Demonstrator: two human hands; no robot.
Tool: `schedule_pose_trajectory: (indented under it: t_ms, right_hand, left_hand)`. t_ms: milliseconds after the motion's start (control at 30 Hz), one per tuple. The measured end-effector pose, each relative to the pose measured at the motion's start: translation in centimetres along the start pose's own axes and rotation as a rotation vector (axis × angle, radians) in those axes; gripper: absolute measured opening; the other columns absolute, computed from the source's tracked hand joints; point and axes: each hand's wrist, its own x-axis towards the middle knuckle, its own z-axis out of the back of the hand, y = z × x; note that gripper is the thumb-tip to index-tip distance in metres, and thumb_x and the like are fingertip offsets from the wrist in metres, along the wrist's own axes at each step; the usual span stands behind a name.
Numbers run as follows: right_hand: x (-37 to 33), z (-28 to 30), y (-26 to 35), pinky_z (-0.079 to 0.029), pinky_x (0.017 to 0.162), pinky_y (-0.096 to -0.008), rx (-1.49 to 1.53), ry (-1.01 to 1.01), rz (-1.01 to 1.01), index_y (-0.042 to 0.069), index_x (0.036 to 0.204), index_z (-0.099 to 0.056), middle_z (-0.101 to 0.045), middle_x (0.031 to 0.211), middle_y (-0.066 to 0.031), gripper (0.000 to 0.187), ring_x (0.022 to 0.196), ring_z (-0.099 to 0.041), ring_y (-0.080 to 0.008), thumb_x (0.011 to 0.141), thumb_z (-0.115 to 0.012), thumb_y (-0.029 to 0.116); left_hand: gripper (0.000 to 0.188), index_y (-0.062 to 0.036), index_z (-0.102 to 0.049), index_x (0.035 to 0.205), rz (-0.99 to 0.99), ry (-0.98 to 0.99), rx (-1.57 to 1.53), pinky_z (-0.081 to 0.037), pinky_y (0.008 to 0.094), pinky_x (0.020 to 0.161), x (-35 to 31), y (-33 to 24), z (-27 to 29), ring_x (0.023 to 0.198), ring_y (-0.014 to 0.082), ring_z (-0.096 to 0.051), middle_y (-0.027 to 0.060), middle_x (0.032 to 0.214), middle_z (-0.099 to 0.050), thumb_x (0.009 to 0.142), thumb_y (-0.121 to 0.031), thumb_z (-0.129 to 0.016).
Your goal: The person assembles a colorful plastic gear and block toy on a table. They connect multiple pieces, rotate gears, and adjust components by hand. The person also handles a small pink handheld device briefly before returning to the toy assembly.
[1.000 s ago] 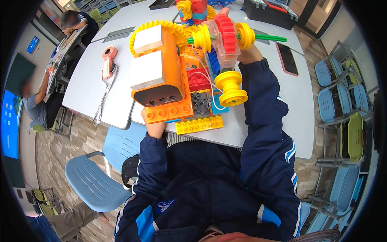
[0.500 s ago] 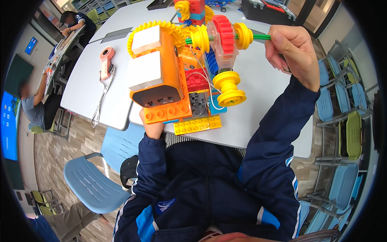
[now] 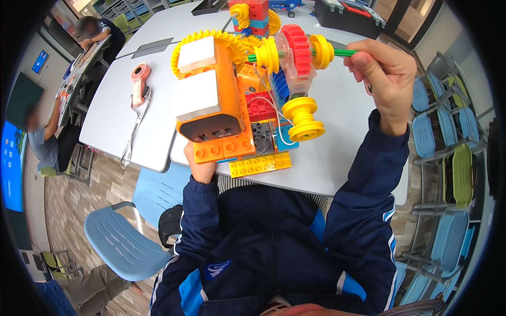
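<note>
A motorized building-block model (image 3: pixel 221 145) with an orange housing and white top blocks is held up above the near table edge. My left hand (image 3: pixel 200 164) holds it from underneath at its left side; most of those fingers are hidden behind the orange blocks. To the right, my right hand (image 3: pixel 386 79) pinches the outer end of a green axle (image 3: pixel 343 53). That axle runs through a yellow pulley wheel (image 3: pixel 322 52), a red gear (image 3: pixel 297 50) and a second yellow wheel (image 3: pixel 267 55). Lower on the model sits a yellow spool-like wheel (image 3: pixel 303 119) beside a thin white cable.
A pink handheld fan (image 3: pixel 139 79) with a strap lies on the white table (image 3: pixel 108 116) to the left. Another block build (image 3: pixel 250 13) and a black toolbox (image 3: pixel 345 20) stand at the back. Blue chairs (image 3: pixel 124 242) are near my left; stacked chairs line the right wall.
The model has shifted slightly right and down, together with both hands. My right wrist has turned a little, while its fingers stay on the green axle.
</note>
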Motion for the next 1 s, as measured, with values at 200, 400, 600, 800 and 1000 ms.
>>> schedule_pose_trajectory:
  t_ms: [200, 400, 600, 800, 1000]
  right_hand:
    - [0.0, 0.2, -0.6, -0.038, 0.049, -0.0221, -0.125, -0.012, 0.11, -0.002, 0.084, -0.067, -0.059, 0.065, -0.0031, 0.013, 0.055, -0.051, -0.0089, 0.087, -0.065, 0.01]
    - [1.4, 0.6, 1.4, -0.046, 0.069, -0.028, -0.544, 0.144, 0.46, -0.005, 0.095, -0.062, -0.062, 0.087, -0.0136, 0.014, 0.072, -0.058, -0.0229, 0.083, -0.054, -0.004]
    - [2.1, 2.2, 2.5, -0.045, 0.06, -0.0318, -0.466, 0.471, 0.168, 0.0, 0.1, -0.061, -0.06, 0.075, -0.0125, 0.03, 0.068, -0.061, -0.0223, 0.077, -0.045, -0.011]
    - [9.6, 3.5, 9.0, -0.051, 0.071, -0.0342, -0.501, 1.245, -0.436, -0.003, 0.101, -0.063, -0.066, 0.091, -0.0144, 0.027, 0.083, -0.063, -0.0214, 0.086, -0.043, 0.008]
    - [10.1, 4.1, 5.0, -0.057, 0.069, -0.0299, 0.087, 1.346, -0.693, -0.01, 0.107, -0.057, -0.066, 0.092, -0.0161, 0.031, 0.083, -0.065, -0.0195, 0.097, -0.036, 0.01]
  left_hand:
    - [0.008, 0.0018, -0.062, 0.086, -0.044, 0.01, 0.043, -0.049, 0.0303, 0.06, 0.1, 0.1, -0.1, 0.067, 0.022, -0.064, 0.0119, 0.075, -0.066, 0.078, 0.0, -0.061]
    - [0.02, -0.001, -0.062, 0.101, 0.111, 0.105, -0.024, -0.047, 0.0353, 0.077, -0.2, -1.0, -0.1, 0.088, 0.0262, -0.061, 0.0119, 0.096, -0.065, 0.083, -0.01, -0.06]
    - [0.03, -0.0066, -0.06, 0.115, 0.22, 0.179, -0.005, -0.043, 0.0375, 0.094, -0.6, -0.7, 0.5, 0.112, 0.0253, -0.054, 0.0095, 0.117, -0.06, 0.088, -0.019, -0.06]
    - [0.026, -0.0022, -0.056, 0.113, 0.159, 0.107, -0.107, -0.047, 0.0288, 0.082, -1.1, 0.8, 0.4, 0.095, 0.0158, -0.059, 0.0068, 0.106, -0.061, 0.091, -0.015, -0.059]
    - [0.031, -0.0035, -0.056, 0.116, 0.157, 0.172, -0.088, -0.047, 0.032, 0.084, -0.5, 1.1, 0.2, 0.099, 0.02, -0.059, 0.0085, 0.11, -0.061, 0.088, -0.015, -0.062]
